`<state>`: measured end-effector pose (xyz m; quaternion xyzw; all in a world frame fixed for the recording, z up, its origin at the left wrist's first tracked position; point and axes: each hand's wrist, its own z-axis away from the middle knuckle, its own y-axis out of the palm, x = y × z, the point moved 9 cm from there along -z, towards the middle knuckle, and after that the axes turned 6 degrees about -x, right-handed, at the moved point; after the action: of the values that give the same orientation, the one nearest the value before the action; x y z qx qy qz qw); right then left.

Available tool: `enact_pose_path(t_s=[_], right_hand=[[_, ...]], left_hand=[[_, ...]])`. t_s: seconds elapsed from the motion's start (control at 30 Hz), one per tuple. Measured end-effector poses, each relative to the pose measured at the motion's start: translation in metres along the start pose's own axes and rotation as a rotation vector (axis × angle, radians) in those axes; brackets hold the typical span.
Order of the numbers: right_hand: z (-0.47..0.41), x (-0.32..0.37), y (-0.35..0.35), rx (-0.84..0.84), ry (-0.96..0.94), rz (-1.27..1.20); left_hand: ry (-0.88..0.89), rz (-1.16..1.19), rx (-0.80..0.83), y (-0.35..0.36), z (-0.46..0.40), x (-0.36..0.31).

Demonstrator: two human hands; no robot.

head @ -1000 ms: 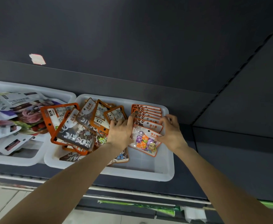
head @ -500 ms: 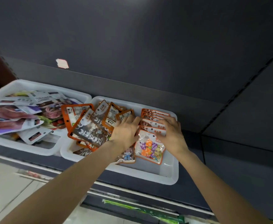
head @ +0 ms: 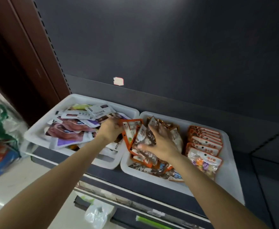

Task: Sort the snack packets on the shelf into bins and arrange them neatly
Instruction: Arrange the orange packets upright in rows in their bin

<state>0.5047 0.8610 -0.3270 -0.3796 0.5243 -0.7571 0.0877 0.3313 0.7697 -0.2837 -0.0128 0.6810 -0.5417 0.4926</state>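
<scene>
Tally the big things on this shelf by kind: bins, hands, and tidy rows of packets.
White bins: 2, the left bin and the right bin
Hands: 2, the left hand and the right hand, both in the loose packets
Tidy rows of orange packets: 1
Total: 5

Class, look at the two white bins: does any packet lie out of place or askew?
Yes. An orange-edged packet straddles both bins' rims, and the brown packets beside it lie jumbled, unlike the neat orange row.
</scene>
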Motion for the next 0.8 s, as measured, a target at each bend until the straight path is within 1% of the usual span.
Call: enact_pose_path(t_s=[0.1, 0.17, 0.27, 0.33, 0.4, 0.47, 0.6, 0.73, 0.8], right_hand=[[0.001, 0.006, 0.008, 0.042, 0.045, 0.027], [0.004, 0.006, 0.008, 0.062, 0.058, 0.033], [0.004, 0.005, 0.006, 0.049, 0.066, 0.070], [0.001, 0.006, 0.005, 0.024, 0.068, 0.089], [-0.004, 0.008, 0.002, -0.004, 0.068, 0.050], [-0.007, 0.010, -0.004, -0.040, 0.069, -0.002], [-0.005, 0.013, -0.013, -0.086, 0.068, -0.016], [0.001, 0.018, -0.017, -0.115, 0.064, -0.093], [0.002, 0.016, -0.019, -0.140, 0.088, -0.181]], left_hand=[[-0.006, 0.180, 0.079, 0.005, -0.007, 0.003], [-0.003, 0.243, 0.058, 0.000, -0.009, 0.004], [0.035, 0.269, -0.004, -0.015, -0.012, 0.005], [0.054, 0.299, 0.013, -0.020, -0.013, 0.007], [0.051, 0.315, 0.002, -0.028, -0.013, 0.009], [0.083, 0.313, -0.054, -0.042, -0.014, 0.007], [0.257, 0.217, -0.161, -0.071, -0.004, -0.005], [0.463, 0.153, -0.233, -0.090, 0.020, -0.030], [0.557, 0.136, -0.255, -0.089, 0.029, -0.046]])
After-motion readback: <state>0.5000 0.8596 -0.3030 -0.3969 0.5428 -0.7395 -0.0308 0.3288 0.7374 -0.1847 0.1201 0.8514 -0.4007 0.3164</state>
